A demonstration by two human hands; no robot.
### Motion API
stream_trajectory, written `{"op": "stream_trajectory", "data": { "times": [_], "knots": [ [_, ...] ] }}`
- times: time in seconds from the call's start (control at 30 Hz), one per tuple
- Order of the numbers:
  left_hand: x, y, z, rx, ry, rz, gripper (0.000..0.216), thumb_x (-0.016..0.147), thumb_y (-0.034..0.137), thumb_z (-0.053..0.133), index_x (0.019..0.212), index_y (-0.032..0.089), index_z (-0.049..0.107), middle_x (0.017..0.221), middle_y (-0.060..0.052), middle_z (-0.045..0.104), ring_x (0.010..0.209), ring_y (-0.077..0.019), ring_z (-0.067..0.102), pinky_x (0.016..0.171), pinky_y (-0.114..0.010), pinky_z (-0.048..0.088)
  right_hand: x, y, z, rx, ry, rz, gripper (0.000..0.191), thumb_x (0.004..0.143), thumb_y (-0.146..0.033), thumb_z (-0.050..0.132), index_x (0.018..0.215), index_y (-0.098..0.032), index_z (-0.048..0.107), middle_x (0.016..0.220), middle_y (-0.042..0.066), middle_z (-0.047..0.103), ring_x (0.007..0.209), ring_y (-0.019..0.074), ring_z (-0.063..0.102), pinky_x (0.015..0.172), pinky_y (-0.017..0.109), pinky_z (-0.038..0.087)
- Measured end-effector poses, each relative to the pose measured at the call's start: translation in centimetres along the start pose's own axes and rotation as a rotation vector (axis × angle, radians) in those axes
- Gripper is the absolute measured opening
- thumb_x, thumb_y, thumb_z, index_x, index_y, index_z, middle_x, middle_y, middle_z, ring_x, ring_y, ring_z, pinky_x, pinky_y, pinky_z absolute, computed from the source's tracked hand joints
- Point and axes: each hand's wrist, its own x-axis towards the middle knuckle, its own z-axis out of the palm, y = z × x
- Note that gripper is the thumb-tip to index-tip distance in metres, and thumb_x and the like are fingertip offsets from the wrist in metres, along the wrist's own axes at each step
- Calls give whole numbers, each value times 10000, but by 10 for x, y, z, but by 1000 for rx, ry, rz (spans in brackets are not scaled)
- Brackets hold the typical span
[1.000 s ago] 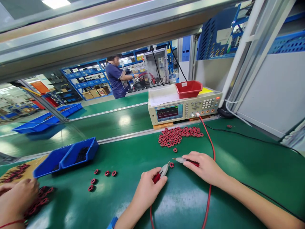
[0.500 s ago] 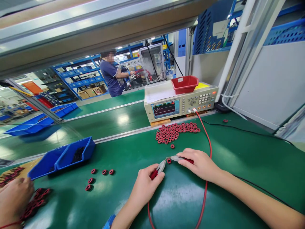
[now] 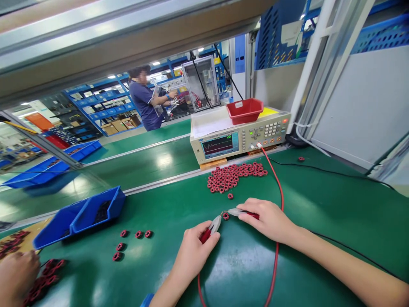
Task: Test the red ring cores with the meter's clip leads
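My left hand [image 3: 196, 249] is closed around a red-handled test clip [image 3: 216, 224], its metal jaws angled up and to the right. In my right hand [image 3: 268, 218] is a second red-handled test clip [image 3: 235, 211], pointing left. Between the two tips sits a small red-wound ring coil [image 3: 226, 216]. The tips meet thin wire leads on its upper side; how firmly they grip is too small to tell. Red cable [image 3: 275, 264] runs past my right hand up to the bench tester [image 3: 239, 136]. Its screen [image 3: 220, 144] shows a wavy trace and a green OK.
A pile of ring coils [image 3: 234, 175] lies before the tester, with a lone coil [image 3: 230, 196] nearer. Several coils [image 3: 120, 247] stand left. Blue bins [image 3: 76, 221] are beyond them. Another person's hand [image 3: 19, 273] is beside dark red coils [image 3: 47, 275]. A red tray [image 3: 245, 111] tops the tester.
The tester's screen went from a red NG to a green OK. My hands and the coil hold almost the same place. The view has shifted slightly, and the other person's hand at left sits lower.
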Motion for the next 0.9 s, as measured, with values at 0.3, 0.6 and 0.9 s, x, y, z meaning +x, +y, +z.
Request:
{"op": "stream_trajectory", "data": {
  "times": [0.3, 0.6, 0.9],
  "knots": [
    [1, 4, -1, -12, 8, 1, 253, 824, 366, 515, 851, 146, 637, 610, 25, 486, 536, -110, 401, 477, -190, 331, -3, -3, -4, -24, -12, -46, 305, 900, -379, 425, 1058, -243, 648, 932, 26, 651, 812, 175, 612, 708, 277, 454],
    [1, 4, -1, -7, 6, -11, 259, 818, 373, 521, 861, 143, 633, 613, 24, 493, 534, -112, 410, 490, -197, 336, -4, -4, -7, -15, 37, -56, 313, 908, -372, 412, 1067, -248, 652, 953, 33, 654, 816, 166, 614, 736, 273, 460],
    [0, 8, -1, 8, 11, 30, 214, 826, 312, 510, 842, 148, 646, 620, 29, 507, 555, -113, 410, 527, -204, 332, -7, -10, -9, -19, -16, -84, 278, 883, -365, 455, 1046, -257, 653, 929, 28, 651, 785, 168, 613, 705, 273, 460]
  ]
}}
